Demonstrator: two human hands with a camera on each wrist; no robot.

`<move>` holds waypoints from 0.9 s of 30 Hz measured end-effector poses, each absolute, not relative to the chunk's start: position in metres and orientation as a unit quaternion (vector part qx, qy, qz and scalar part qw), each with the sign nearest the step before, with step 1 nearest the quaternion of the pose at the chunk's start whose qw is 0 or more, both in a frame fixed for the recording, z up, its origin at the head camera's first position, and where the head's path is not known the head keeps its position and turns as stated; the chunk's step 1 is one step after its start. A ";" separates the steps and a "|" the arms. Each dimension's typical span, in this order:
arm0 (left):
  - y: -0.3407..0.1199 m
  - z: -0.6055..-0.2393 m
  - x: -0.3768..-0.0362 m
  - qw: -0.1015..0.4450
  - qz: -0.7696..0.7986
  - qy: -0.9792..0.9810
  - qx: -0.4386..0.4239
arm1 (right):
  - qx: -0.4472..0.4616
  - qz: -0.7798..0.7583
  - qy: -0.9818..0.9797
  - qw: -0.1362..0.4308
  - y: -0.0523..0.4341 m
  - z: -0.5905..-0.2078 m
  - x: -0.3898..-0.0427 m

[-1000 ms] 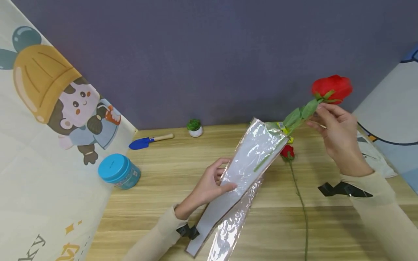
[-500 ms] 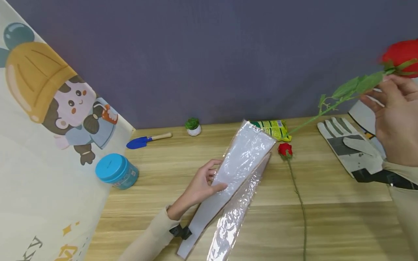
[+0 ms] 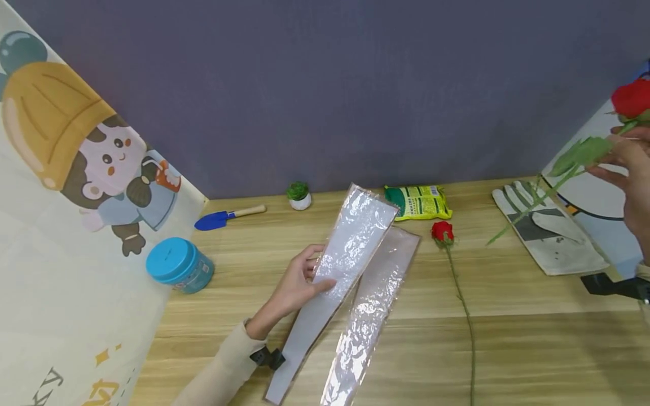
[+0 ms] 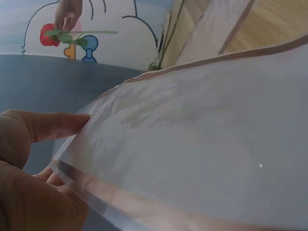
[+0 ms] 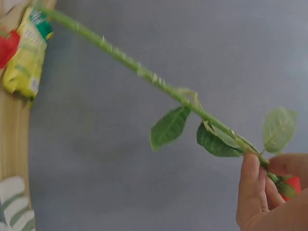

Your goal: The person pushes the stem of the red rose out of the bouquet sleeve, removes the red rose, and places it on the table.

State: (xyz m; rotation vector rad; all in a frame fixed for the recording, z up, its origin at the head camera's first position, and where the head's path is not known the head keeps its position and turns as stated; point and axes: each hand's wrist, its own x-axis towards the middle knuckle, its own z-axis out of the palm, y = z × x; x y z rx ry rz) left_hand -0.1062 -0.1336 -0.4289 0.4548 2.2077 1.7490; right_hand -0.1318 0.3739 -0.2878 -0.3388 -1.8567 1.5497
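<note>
At the right edge of the head view, my right hand (image 3: 632,175) pinches a red rose (image 3: 632,98) just below its bloom. The rose's green stem (image 5: 130,62) slants away from the fingers, with several leaves near the grip. My left hand (image 3: 297,287) holds a clear-fronted, white-backed flower sleeve (image 3: 337,259) by its left edge, thumb in front and fingers behind. The held sleeve looks flat in the head view. A second sleeve (image 3: 378,299) lies on the table just to its right. Farther right lies another, smaller red rose (image 3: 443,232) with a long thin stem.
A yellow-green packet (image 3: 418,203) lies by the back wall, and a grey-white glove (image 3: 548,231) at the right. Toward the left are a small potted plant (image 3: 299,195), a blue trowel (image 3: 228,218) and a blue-lidded tub (image 3: 180,265).
The right hand has drawn the rose out of the sleeve and carried it far to the right. My left hand and its sleeve have shifted slightly left, uncovering more of the second sleeve.
</note>
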 end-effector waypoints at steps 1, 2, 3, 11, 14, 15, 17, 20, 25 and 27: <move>-0.135 -0.429 -0.106 0.142 0.604 0.769 0.155 | -0.143 0.575 -0.734 0.332 0.374 -0.289 -0.130; -0.136 -0.429 -0.107 0.139 0.599 0.773 0.152 | -0.147 0.563 -0.745 0.326 0.374 -0.290 -0.129; -0.137 -0.429 -0.107 0.137 0.596 0.777 0.149 | -0.148 0.552 -0.756 0.319 0.373 -0.292 -0.128; -0.146 -0.434 -0.110 0.131 0.595 0.785 0.114 | -0.113 0.483 -0.833 0.245 0.366 -0.312 -0.112; -0.150 -0.438 -0.113 0.133 0.613 0.774 0.081 | -0.094 0.451 -0.866 0.195 0.365 -0.322 -0.110; -0.151 -0.440 -0.113 0.132 0.617 0.773 0.068 | -0.084 0.447 -0.872 0.181 0.365 -0.326 -0.110; -0.153 -0.443 -0.115 0.127 0.621 0.772 0.050 | -0.064 0.446 -0.879 0.157 0.365 -0.334 -0.109; -0.155 -0.445 -0.117 0.123 0.622 0.773 0.032 | -0.053 0.429 -0.893 0.127 0.364 -0.346 -0.107; -0.158 -0.448 -0.120 0.129 0.612 0.780 0.019 | -0.054 0.402 -0.912 0.057 0.364 -0.364 -0.105; -0.159 -0.450 -0.121 0.137 0.607 0.783 0.018 | -0.051 0.417 -0.907 0.027 0.365 -0.371 -0.105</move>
